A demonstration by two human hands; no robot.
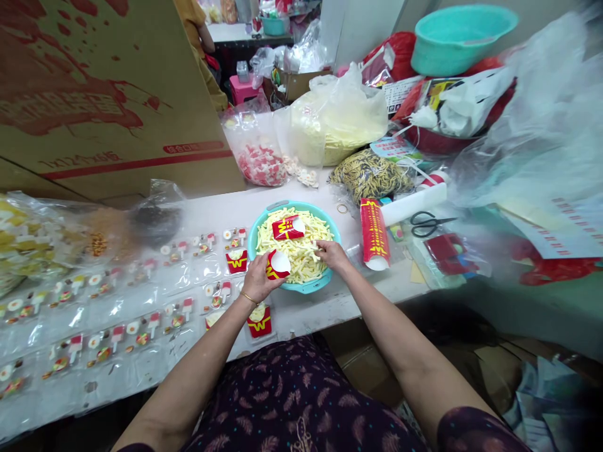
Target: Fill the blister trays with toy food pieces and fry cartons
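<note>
- Our left hand (257,281) grips a red carton (277,264) by its side, its white inner face showing and no sticks visible in it, over the near left of the basin.
- Our right hand (331,254) has its fingertips pinched on the pale sticks (306,262) at the right of the heap; how many they grasp, we cannot tell.
- We judge the step in hand to be gathering sticks for the held carton; the next move would call for keeping its mouth open and bringing the pinched sticks over without scattering them.
- Around both hands runs the turquoise basin (306,288), full of sticks, with a second red carton (288,227) lying on top.
- Just left of the basin, a filled carton (236,260) sits among rows of clear packs (113,339) holding small toy foods.
- Right of it on the white table (311,314) lie a nested stack of cartons (374,232) and black scissors (419,224).
- Beyond stand bulging plastic bags (330,122) and a large cardboard box (141,119); farther back, another person's arm (205,37) shows near a pink stool (242,91).
</note>
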